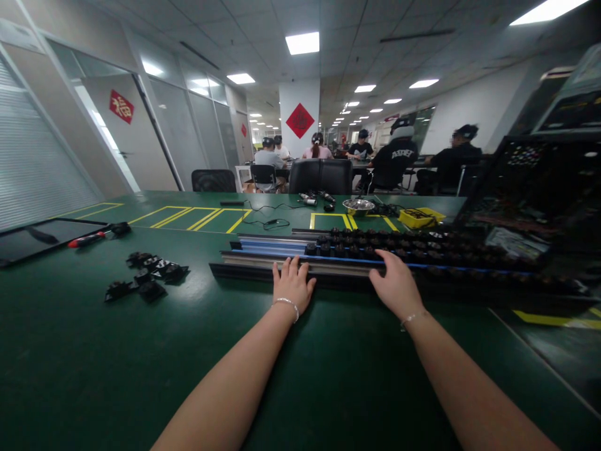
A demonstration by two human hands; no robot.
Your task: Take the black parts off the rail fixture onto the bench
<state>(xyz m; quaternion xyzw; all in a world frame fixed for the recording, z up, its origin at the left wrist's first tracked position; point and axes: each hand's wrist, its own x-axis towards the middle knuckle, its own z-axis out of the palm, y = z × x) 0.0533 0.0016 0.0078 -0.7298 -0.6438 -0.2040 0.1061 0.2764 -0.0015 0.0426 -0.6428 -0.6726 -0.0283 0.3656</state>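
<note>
Rails (pixel 340 268) lie side by side straight ahead of the person, their long axis running left to right, crosswise to the two forearms that reach in from the near side. Small black parts (pixel 436 255) sit in rows along the middle and right of the rails, while the left stretch, with its silver and blue strips, shows bare.

Left hand (pixel 290 291) is the nearer one to the left ends, palm down over the front rails; its grip is spread, fingers apart and laid across them rather than closed around anything. Right hand (pixel 397 285) is nearer the rows of parts. Its thumb and forefinger stand apart at the front rails, the forefinger reaching farther back; the other fingers are hidden, so whether that grip clamps a rail cannot be told. Both hands sit left of the middle, and much of the length runs on past the right hand. A move along the rails would probably go sideways for both arms, and one across them toward or away from the body.

Farther out on the green surface (pixel 338 376), loose black pieces (pixel 150 272) lie to the left, well apart from the rails, with a red-handled screwdriver (pixel 87 240) beyond. Behind the rails stand a metal bowl (pixel 359 205) and a yellow basket (pixel 421 217), and a thin cable (pixel 275 222) trails nearby. Past the far edge are chairs (pixel 320 176) and seated people.
</note>
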